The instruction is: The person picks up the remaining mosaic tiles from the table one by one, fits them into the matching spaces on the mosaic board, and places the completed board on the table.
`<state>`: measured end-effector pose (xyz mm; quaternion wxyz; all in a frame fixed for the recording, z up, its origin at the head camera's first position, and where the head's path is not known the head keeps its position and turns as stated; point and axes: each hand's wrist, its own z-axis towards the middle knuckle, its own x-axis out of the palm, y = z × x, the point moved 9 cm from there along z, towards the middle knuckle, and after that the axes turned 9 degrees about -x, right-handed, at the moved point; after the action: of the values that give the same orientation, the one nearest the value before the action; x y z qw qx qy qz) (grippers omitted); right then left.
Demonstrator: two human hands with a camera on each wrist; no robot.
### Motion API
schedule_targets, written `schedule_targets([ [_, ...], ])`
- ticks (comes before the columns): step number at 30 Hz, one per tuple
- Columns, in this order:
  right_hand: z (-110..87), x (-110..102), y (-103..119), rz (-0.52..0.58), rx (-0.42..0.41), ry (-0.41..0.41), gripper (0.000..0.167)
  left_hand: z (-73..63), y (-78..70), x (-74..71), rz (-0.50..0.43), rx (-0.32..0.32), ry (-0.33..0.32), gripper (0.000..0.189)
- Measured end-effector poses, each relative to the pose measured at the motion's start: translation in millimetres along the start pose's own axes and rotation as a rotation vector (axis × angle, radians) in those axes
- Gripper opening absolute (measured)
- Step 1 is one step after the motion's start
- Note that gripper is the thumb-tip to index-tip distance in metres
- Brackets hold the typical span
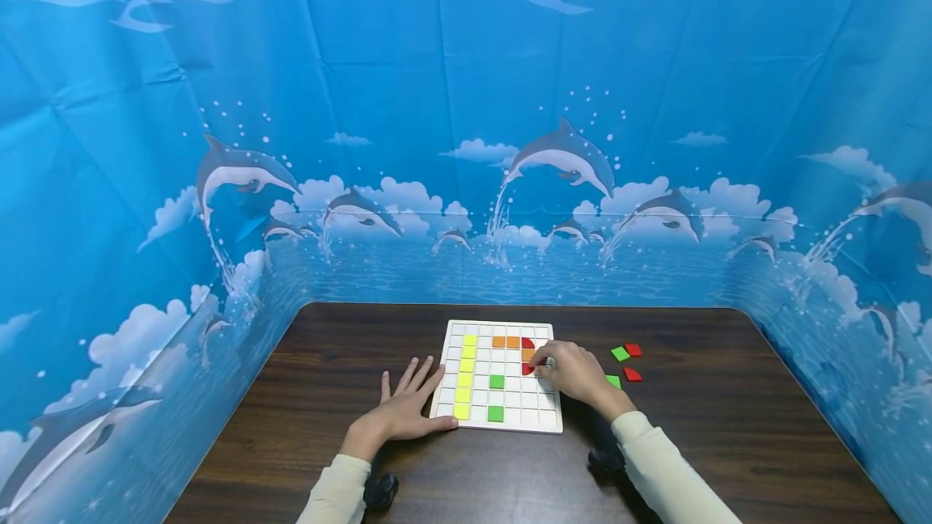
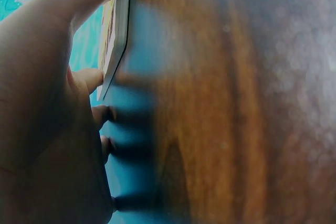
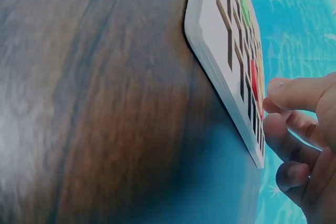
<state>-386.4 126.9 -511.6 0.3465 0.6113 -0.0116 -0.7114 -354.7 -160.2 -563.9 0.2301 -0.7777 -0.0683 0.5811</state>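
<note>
While touching the left edge of a white gridded board (image 1: 520, 416) with the straight, spread fingers of the left hand (image 1: 404, 412), and resting the thumb at its near left corner, reached over its right side with the right hand (image 1: 575, 372). Held the right fingers bent, with thumb and forefinger tips close together at a red piece (image 1: 526, 369); could not tell pinching from mere touching. Had the board lying flat on the dark brown bench (image 1: 342, 362), between both hands. Saw on it a column of yellow squares (image 1: 465, 379) toward the left, two orange squares (image 1: 498, 342) side by side at the far part, and two green squares (image 1: 497, 382) nearer. Just right of the orange pair, saw a curved red piece (image 1: 527, 343), with another orange square (image 1: 527, 355) between it and the touched red one. Farther right, on the bench, saw loose green pieces (image 1: 620, 353) and loose red pieces (image 1: 633, 375). Faced a blue dolphin backdrop (image 1: 408, 120) at the far side.
</note>
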Motion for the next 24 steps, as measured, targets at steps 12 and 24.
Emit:
schedule_targets([
  [12, -12.9, -26.3, -10.3, -0.028, -0.036, -0.062, 0.008, 1.2, 1.6, 1.4, 0.008, -0.006, -0.002, 0.109],
  [24, -35.3, -63.1, -44.2, -0.075, -0.02, -0.108, 0.007, 3.7, 4.2, 3.6, 0.005, 0.004, 0.007, 0.111],
])
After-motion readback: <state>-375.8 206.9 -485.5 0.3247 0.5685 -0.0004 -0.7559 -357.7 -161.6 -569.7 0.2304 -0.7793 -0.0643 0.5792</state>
